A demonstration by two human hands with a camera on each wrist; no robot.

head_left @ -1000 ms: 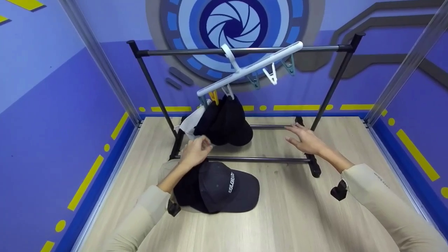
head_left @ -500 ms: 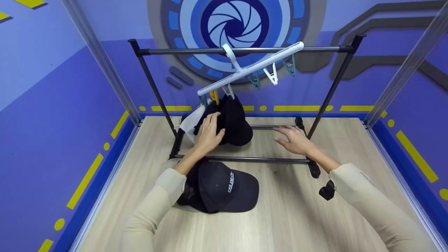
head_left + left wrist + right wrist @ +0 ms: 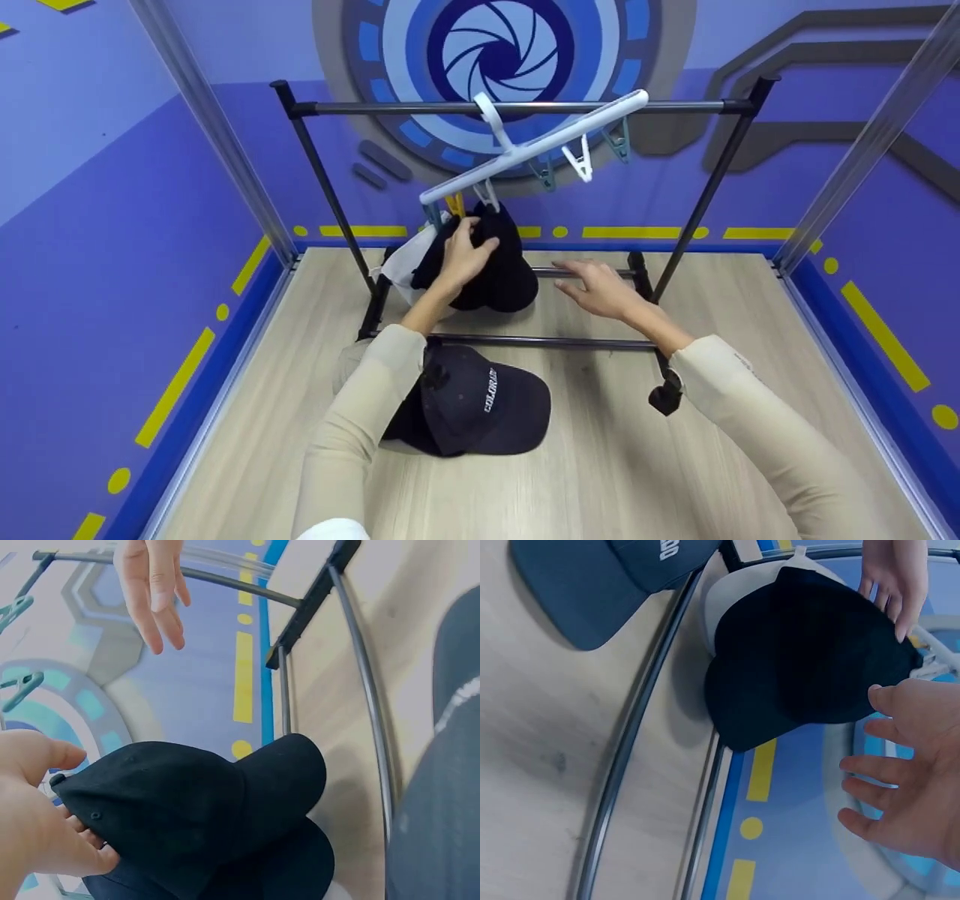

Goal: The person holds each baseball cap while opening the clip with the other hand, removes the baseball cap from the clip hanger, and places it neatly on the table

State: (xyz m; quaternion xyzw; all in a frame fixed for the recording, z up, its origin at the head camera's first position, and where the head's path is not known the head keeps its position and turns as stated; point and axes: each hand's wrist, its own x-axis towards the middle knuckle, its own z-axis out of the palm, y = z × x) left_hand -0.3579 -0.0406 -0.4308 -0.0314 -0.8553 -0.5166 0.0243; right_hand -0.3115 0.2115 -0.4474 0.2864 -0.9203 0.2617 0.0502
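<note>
Two black caps [image 3: 511,259] and a white cap [image 3: 405,264] hang close together from the left end of a white clip hanger [image 3: 577,132]. My left hand [image 3: 466,255] is at the upper part of the black caps, below a yellow clip [image 3: 454,202] and a white clip [image 3: 487,195]. In the left wrist view its thumb stands apart from the crown of the front black cap [image 3: 165,802], with other fingertips right at the crown's edge. My right hand [image 3: 604,291] is held to the right of the caps, fingers spread and holding nothing.
A dark COLORADO cap [image 3: 487,405] lies stacked on other caps on the wooden floor in front. The hanger hooks over the top bar [image 3: 390,109] of a black rack, tilted down to the left. Spare clips [image 3: 581,159] dangle at its right end.
My left hand has risen from above the floor caps to the top of the hanging black caps. My right hand has moved left toward them. The caps and hanger look unmoved.
</note>
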